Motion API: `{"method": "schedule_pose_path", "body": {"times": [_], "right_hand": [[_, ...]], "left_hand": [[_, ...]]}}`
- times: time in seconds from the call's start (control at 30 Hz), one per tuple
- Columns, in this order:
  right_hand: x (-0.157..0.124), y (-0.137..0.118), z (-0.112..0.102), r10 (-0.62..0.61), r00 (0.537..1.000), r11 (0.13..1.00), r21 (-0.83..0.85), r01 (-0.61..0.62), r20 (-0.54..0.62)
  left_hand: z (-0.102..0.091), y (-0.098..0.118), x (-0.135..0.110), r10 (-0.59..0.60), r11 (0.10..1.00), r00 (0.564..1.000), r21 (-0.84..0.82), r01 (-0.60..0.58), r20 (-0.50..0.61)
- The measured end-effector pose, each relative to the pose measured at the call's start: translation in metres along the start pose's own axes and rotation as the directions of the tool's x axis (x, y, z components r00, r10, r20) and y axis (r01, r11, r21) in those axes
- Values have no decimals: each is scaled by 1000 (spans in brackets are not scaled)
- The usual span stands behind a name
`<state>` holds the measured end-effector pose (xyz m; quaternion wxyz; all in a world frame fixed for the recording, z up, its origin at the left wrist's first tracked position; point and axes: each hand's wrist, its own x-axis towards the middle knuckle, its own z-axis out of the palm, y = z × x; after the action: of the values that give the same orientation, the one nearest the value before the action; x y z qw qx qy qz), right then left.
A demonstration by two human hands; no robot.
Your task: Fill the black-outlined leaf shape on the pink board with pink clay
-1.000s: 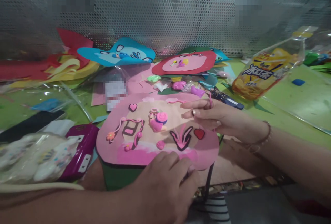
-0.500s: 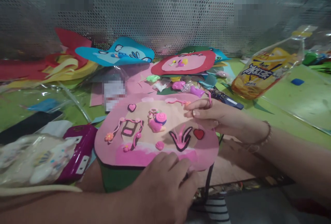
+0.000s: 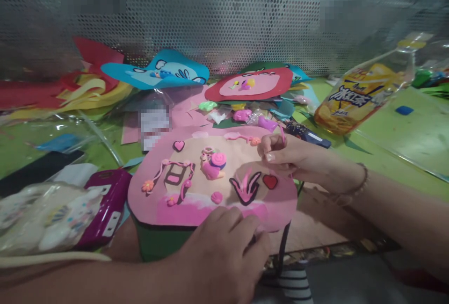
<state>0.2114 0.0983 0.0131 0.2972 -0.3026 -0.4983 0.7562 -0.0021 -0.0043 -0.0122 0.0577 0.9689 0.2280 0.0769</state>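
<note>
A pink rounded paper card (image 3: 147, 166) lies in front of me, decorated with a pink clay snail (image 3: 213, 162), hearts, and orange clay flowers along thin pink strands. My left hand (image 3: 228, 248) curls over the card's near edge, its fingertips partly hidden. Above the card's right side, my right hand (image 3: 294, 154) pinches a thin pink clay strand (image 3: 282, 133), which sticks up from between its fingers. An orange clay flower (image 3: 255, 141) sits on the card just left of those fingertips, at the end of another pink strand.
A tilted iced tea bottle (image 3: 354, 96) stands at the right. Behind the card are small bagged clay lumps (image 3: 242, 115), a red paper piece (image 3: 213, 92) and a blue one (image 3: 122, 72). A purple case (image 3: 112, 191) lies left, before a perforated metal screen (image 3: 224, 18).
My right hand has drawn slightly right, away from the orange flower, and its fingers have curled in more. My left hand and the card stay in place.
</note>
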Motion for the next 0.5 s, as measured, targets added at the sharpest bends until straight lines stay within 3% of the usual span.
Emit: {"method": "schedule_pose_path", "body": {"times": [0.33,0.5], "right_hand": [[0,-4,4,15,999,1000,-6,-16,-40],[0,-3,4,17,1000,1000,26,-17,7]], "left_hand": [[2,0,0,0,1000,1000,20,0,9],[3,-1,0,7,1000,1000,18,-7,-9]]}}
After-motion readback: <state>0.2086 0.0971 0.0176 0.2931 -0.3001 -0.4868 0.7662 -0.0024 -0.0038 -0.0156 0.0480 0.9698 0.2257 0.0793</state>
